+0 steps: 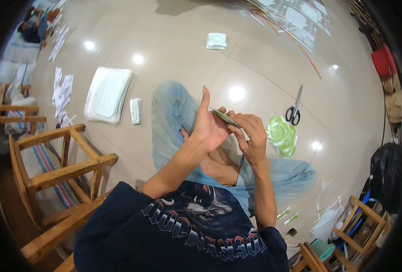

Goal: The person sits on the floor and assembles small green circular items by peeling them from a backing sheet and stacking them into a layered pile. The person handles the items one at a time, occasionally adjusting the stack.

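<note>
one green pc (226, 117) btwn hands (254, 137)

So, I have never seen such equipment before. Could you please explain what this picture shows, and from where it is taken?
There is no machine here, only a person's bare hands. The picture comes from a wide fisheye camera on their head, looking down, so straight edges bend near the rim. The right hand grips a thin, greenish flat piece; the left hand is against it, thumb raised, though its own hold is unclear. On the tiled floor, to the right, lie scissors and a green-patterned piece. To the left are a stack of white sheets and a small pale bundle.
</note>
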Tool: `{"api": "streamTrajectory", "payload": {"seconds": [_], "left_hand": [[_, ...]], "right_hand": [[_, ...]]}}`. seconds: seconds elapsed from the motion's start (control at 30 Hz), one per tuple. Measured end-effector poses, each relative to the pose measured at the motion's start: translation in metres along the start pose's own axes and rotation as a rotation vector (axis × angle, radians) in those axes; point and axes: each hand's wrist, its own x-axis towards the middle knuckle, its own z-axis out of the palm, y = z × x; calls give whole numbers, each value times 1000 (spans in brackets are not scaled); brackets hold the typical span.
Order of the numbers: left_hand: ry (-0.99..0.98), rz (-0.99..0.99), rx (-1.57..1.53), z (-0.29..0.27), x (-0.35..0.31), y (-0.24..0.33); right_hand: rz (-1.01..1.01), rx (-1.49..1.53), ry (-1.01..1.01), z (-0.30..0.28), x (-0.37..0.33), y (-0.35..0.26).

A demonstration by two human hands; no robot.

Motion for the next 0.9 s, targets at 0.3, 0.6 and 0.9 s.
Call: {"api": "streamTrajectory", "payload": {"seconds": [0.3, 0.6, 0.9], "left_hand": [[71, -180, 447, 9, -28, 5], [3, -272, 696, 39, -29, 0], [99, 80, 503, 35, -29, -17]], "right_hand": [[626, 669, -43, -36, -7, -11], [470, 386, -77, -41, 15, -18], [747, 692, 430, 3, -10, -39]]}}
